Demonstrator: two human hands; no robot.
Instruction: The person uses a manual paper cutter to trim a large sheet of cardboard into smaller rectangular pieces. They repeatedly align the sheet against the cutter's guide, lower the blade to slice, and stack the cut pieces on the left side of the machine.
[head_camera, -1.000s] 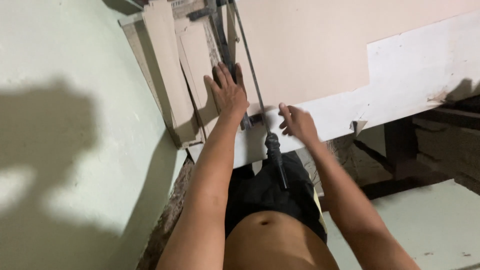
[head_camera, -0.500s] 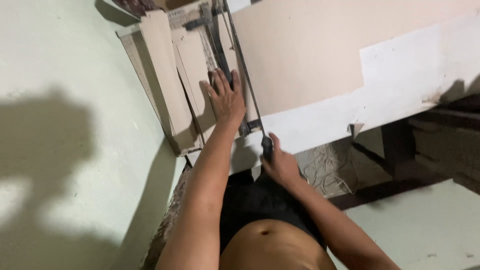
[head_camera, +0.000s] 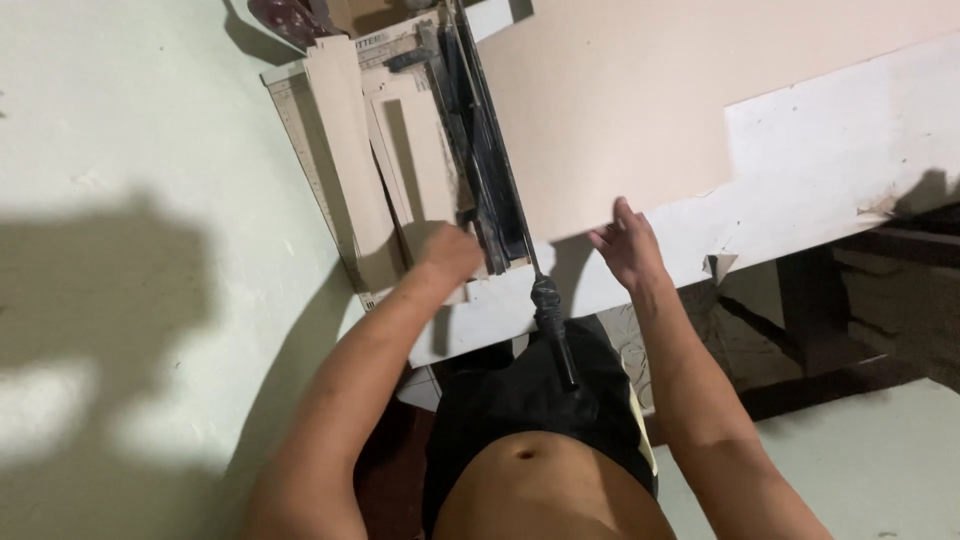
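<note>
Both hands are working at a paper cutter (head_camera: 470, 170) near the top centre of the frame. The left hand (head_camera: 450, 252) is lying at the near end of the cutter's bed, just left of the blade arm; it is blurred, and whether its fingers are spread or curled I cannot tell. It is touching or hovering right above the cut cardboard strips (head_camera: 400, 170), which are lying side by side on the bed, running up toward the top of the frame. The right hand (head_camera: 625, 250) is sitting right of centre with its fingers loosely spread, fingertips (head_camera: 622, 210) meeting the near edge of a large pale cardboard sheet (head_camera: 640, 90). It is touching that edge rather than closing around it.

The sheet is filling the upper right of the frame, its left edge lying against the cutter's dark blade arm (head_camera: 490, 150). The arm is lying low along the bed, and its black handle (head_camera: 555, 330) is sticking out toward the person's body at lower centre, with neither hand on it. A white counter (head_camera: 820, 160) is carrying both cutter and sheet, its surface chipped and peeling along the front edge. A pale wall (head_camera: 130, 200) is taking up the left side, crossed by a broad shadow. Dark wooden framing (head_camera: 830, 310) is showing below the counter at right.
</note>
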